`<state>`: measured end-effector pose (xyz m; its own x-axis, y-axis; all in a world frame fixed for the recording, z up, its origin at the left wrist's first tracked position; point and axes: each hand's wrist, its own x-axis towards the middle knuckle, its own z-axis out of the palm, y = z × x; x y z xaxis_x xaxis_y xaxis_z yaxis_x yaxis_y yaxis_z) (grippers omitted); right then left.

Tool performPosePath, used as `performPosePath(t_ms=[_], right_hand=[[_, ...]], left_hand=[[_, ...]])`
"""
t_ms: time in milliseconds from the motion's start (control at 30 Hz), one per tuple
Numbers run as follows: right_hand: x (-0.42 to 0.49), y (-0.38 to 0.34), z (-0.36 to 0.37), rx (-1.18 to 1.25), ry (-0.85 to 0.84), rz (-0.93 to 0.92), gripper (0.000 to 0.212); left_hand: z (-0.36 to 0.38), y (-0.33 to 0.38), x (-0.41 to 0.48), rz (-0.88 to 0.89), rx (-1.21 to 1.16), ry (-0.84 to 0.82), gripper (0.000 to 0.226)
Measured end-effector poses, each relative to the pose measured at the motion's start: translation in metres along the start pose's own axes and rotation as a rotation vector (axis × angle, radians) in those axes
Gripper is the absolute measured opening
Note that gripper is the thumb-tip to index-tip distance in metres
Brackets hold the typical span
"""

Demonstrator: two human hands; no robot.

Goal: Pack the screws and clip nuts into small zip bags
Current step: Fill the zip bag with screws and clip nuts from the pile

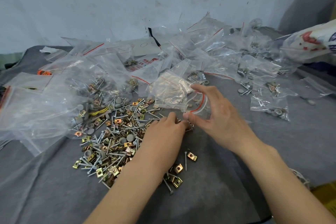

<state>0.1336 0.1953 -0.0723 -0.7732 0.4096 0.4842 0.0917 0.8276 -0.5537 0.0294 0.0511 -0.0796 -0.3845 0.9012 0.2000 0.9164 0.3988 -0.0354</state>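
Many filled bags [258,71] line the table's [227,196] far edge, but a large heap of screws and clip nuts [112,142] remains mid-table, where the right hand [214,114] pinches a zip bag [169,94] by its mouth and the left hand [163,132] curls round a few pieces.

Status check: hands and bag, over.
Right hand holds zip bag open. Left hand pinches screws at its mouth. Filled bags crowd behind.

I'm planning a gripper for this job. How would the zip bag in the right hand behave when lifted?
Probably floppy: the zip bag crumples and sags where the right hand holds its red-lined mouth. Likely very light, being thin clear film. Possibly slippery, judging by its glossy sheen.
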Motion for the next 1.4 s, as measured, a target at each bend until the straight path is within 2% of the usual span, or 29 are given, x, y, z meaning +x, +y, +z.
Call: performPosePath(t_ms=[267,333,433,533,600,800,867,1033,1167,1300,1400], right_hand=[[0.001,0.002,0.001,0.003,0.018,-0.002,0.065],[0.002,0.004,0.000,0.009,0.024,-0.001,0.065],[0.002,0.006,-0.001,0.003,0.026,0.003,0.064],[0.002,0.005,-0.002,-0.005,0.013,0.000,0.065],[0.001,0.004,-0.002,-0.008,0.009,0.000,0.065],[0.001,0.003,-0.001,-0.026,-0.003,0.000,0.065],[0.001,0.003,-0.001,-0.030,-0.010,0.000,0.065],[0.001,0.002,-0.001,-0.021,-0.012,0.001,0.066],[0.000,0.002,0.000,-0.030,-0.013,-0.002,0.066],[0.001,0.001,0.001,-0.041,-0.011,-0.010,0.069],[0.001,0.001,0.002,-0.037,-0.022,-0.014,0.070]], left_hand=[[-0.004,-0.006,0.002,0.031,-0.061,-0.050,0.027],[-0.012,-0.014,-0.001,0.005,-0.229,-0.064,0.020],[-0.021,-0.031,-0.006,-0.084,-0.519,0.007,0.008],[-0.023,-0.041,-0.009,-0.143,-0.748,0.128,0.016],[-0.023,-0.044,-0.010,-0.172,-0.822,0.192,0.022],[-0.024,-0.045,-0.012,-0.166,-0.745,0.241,0.027],[-0.025,-0.046,-0.011,-0.195,-0.734,0.281,0.022],[-0.026,-0.050,-0.006,-0.266,-1.005,0.333,0.022],[-0.026,-0.047,-0.002,-0.281,-1.163,0.291,0.028],[-0.028,-0.039,0.006,-0.298,-1.227,0.299,0.024],[-0.030,-0.031,0.015,-0.290,-1.181,0.309,0.021]])
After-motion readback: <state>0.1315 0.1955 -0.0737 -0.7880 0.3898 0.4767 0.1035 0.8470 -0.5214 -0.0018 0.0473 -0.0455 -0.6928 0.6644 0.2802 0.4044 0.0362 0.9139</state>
